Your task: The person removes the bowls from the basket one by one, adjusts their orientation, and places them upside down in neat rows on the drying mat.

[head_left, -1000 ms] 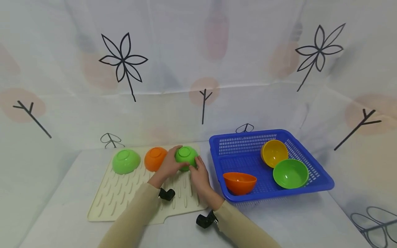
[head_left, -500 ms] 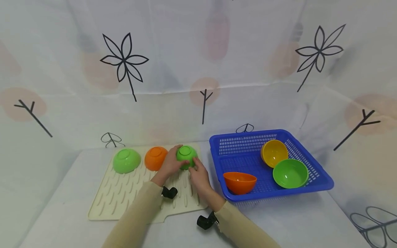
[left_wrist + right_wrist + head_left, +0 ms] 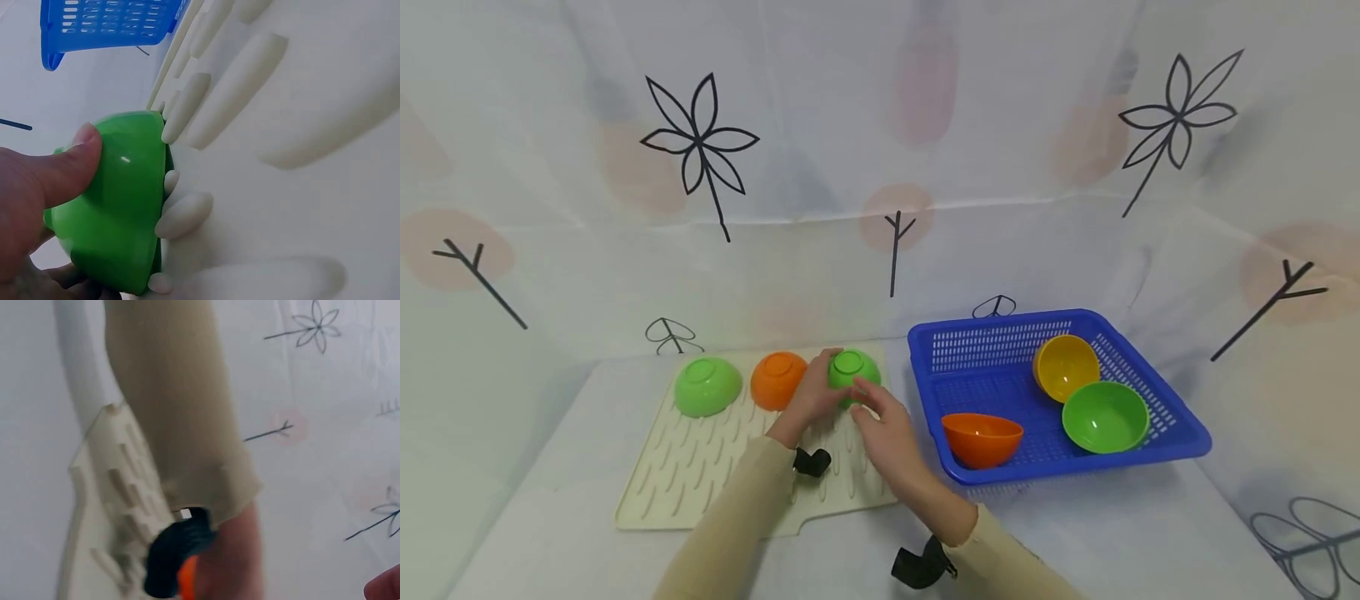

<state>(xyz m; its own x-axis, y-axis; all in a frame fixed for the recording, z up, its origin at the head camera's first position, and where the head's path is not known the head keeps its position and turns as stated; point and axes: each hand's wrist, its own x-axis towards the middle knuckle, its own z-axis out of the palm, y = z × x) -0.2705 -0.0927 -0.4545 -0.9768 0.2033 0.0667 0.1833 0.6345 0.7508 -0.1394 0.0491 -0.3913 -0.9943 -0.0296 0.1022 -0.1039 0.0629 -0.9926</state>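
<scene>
A small green bowl (image 3: 854,367) lies upside down at the right back of the cream drying mat (image 3: 692,483). My left hand (image 3: 814,392) holds it, thumb against the near side; in the left wrist view the thumb presses the wall of the bowl (image 3: 122,194) and the other fingers curl underneath, partly hidden. The rim meets the mat's raised ribs. My right hand (image 3: 891,437) hovers just in front of this bowl with bent, loose fingers and nothing in them. To the left, an orange bowl (image 3: 777,381) and a larger green bowl (image 3: 706,387) also sit upside down.
A blue plastic basket (image 3: 992,475) stands right of the mat. Inside are an orange bowl (image 3: 981,440), a yellow bowl (image 3: 1066,368) and a green bowl (image 3: 1105,417). Behind everything hangs a white patterned cloth (image 3: 820,275).
My right hand has left the side of the small green bowl and drawn back toward me. My left hand stays on the bowl, which has hardly moved.
</scene>
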